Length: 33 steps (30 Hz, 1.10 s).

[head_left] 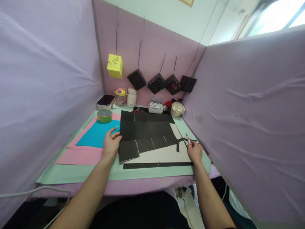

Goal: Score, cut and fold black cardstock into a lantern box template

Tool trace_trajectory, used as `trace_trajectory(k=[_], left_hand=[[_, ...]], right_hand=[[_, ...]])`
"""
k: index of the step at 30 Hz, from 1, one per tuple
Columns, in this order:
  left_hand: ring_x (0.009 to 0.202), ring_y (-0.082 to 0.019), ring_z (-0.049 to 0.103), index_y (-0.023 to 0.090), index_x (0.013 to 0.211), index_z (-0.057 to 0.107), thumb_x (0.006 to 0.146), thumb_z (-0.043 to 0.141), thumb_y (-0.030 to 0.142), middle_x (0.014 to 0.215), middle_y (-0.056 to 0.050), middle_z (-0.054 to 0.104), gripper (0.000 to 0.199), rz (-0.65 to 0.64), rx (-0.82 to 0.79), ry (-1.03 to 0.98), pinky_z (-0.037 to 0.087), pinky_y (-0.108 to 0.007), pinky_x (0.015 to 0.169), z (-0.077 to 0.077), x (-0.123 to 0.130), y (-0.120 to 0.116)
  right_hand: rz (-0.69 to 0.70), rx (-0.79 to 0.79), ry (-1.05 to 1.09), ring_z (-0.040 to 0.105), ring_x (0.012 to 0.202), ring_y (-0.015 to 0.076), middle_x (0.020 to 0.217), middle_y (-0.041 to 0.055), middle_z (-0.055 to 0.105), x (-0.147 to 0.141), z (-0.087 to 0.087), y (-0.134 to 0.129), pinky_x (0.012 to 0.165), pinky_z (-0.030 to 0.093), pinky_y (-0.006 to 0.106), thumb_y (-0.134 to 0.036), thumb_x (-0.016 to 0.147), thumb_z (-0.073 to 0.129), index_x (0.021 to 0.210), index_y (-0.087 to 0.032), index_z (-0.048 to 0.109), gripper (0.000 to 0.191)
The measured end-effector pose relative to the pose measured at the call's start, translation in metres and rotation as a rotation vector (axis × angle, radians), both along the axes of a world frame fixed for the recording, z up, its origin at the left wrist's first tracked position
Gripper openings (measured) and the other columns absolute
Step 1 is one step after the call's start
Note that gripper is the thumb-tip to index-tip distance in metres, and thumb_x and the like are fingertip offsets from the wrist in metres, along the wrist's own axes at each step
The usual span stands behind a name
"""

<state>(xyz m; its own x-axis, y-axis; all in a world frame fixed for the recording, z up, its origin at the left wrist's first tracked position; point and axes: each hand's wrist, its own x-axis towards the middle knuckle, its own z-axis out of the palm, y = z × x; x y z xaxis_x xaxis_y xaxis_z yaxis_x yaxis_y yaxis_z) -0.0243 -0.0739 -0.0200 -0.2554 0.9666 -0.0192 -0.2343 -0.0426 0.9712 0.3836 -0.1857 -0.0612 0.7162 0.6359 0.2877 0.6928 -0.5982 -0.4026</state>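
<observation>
My left hand [111, 143] is at the left edge of a black card sheet [147, 127], its thumb and fingers closed on that edge. Pale scored lines cross the sheet, and its lower edge is cut unevenly. In my right hand [195, 152] is a pink utility knife [189, 140], its tip pointing away from me. Beneath the black sheet lies a whitish board [164, 156]. A small black offcut strip [178, 148] rests on the board, near other thin black scraps close to the knife.
Blue paper [95, 135] and pink paper [78, 157] lie at left, with a roll of tape [104, 116]. Red-handled scissors [136, 111], a box of pens [156, 106] and a white bottle [132, 97] stand behind. Several cube lanterns [156, 83] hang above; fabric walls flank the table.
</observation>
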Motion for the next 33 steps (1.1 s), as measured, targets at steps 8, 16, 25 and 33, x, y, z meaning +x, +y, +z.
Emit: trace_trajectory(k=[8, 16, 25, 33], left_hand=[[0.068, -0.016, 0.070, 0.016, 0.118, 0.058, 0.072, 0.064, 0.000, 0.093, -0.007, 0.071, 0.049, -0.168, -0.175, -0.170, 0.058, -0.029, 0.068, 0.013, 0.003, -0.005], [0.082, -0.015, 0.070, 0.013, 0.096, 0.067, 0.074, 0.054, -0.006, 0.087, -0.004, 0.074, 0.032, -0.039, -0.114, -0.377, 0.057, -0.026, 0.082, 0.014, -0.005, 0.002], [0.070, -0.012, 0.069, 0.011, 0.101, 0.064, 0.077, 0.051, -0.009, 0.084, -0.006, 0.072, 0.034, -0.088, -0.258, -0.401, 0.058, -0.020, 0.070, 0.014, -0.011, 0.004], [0.058, -0.014, 0.068, 0.015, 0.112, 0.059, 0.078, 0.055, -0.003, 0.074, -0.003, 0.070, 0.039, -0.173, -0.225, -0.287, 0.057, -0.022, 0.055, 0.017, -0.007, -0.004]], right_hand=[[-0.001, 0.072, 0.001, 0.052, 0.109, 0.0346, 0.112, 0.0194, 0.060, 0.000, -0.002, 0.000, 0.092, 0.040, 0.043, -0.032, 0.084, 0.047, 0.117, -0.012, 0.063, 0.042], [0.443, 0.130, -0.139, 0.046, 0.125, 0.0286, 0.134, 0.0138, 0.054, -0.011, 0.008, -0.007, 0.107, 0.033, 0.042, -0.036, 0.086, 0.051, 0.128, -0.016, 0.057, 0.047], [0.601, -0.347, -0.237, 0.030, 0.141, 0.0242, 0.149, 0.0058, 0.043, 0.006, 0.051, 0.045, 0.113, 0.020, 0.047, -0.017, 0.093, 0.041, 0.136, -0.028, 0.051, 0.045], [0.179, -0.422, -0.087, 0.065, 0.098, 0.0343, 0.106, 0.0235, 0.065, 0.020, 0.052, 0.018, 0.080, 0.047, 0.040, -0.047, 0.089, 0.050, 0.123, -0.008, 0.055, 0.051]])
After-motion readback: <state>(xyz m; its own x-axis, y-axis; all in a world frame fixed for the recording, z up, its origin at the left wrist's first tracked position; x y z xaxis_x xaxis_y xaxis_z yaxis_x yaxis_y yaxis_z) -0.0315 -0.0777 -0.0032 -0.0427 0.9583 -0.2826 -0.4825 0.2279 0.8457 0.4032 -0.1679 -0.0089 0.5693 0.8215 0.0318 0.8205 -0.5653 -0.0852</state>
